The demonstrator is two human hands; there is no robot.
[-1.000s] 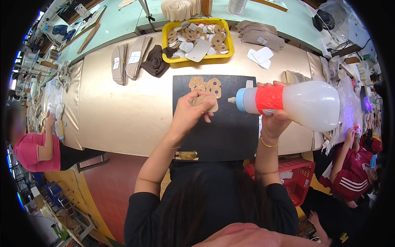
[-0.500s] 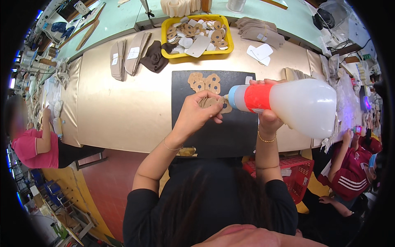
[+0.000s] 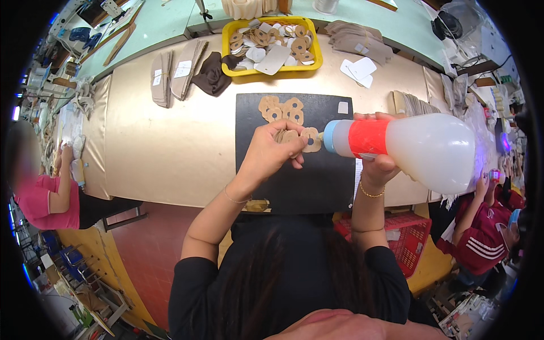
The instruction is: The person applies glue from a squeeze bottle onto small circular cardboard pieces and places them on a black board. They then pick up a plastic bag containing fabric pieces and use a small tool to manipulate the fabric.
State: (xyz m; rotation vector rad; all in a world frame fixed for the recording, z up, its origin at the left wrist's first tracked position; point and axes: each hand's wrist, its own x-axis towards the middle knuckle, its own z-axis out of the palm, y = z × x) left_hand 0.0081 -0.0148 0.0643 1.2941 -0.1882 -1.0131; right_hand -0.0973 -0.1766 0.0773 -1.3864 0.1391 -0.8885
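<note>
My left hand (image 3: 276,146) is closed on a small stack of tan cut pieces (image 3: 287,136). Just right of its fingertips lies a tan piece with a dark hole (image 3: 311,140). My right hand (image 3: 378,165) grips a translucent squeeze bottle (image 3: 433,148) with a red band and a light blue cap, tipped on its side. Its nozzle (image 3: 320,136) points left, at the right edge of the holed piece. Whitish contents show through the bottle's wall. Beyond my left hand, several more tan pieces (image 3: 281,109) lie in a cluster on the black board (image 3: 300,184).
A yellow tray (image 3: 226,71) of tan and white pieces stands at the back, with a dark brown cloth (image 3: 212,76) on its left. Bundled fabric pieces (image 3: 187,71) and white cards (image 3: 361,68) lie around it. A red crate (image 3: 416,249) is below the table. People sit at both sides.
The bottle has shifted right with my right hand, its nozzle drawing back from my left fingertips. The holed piece beside them now shows whole. My left hand has barely moved.
</note>
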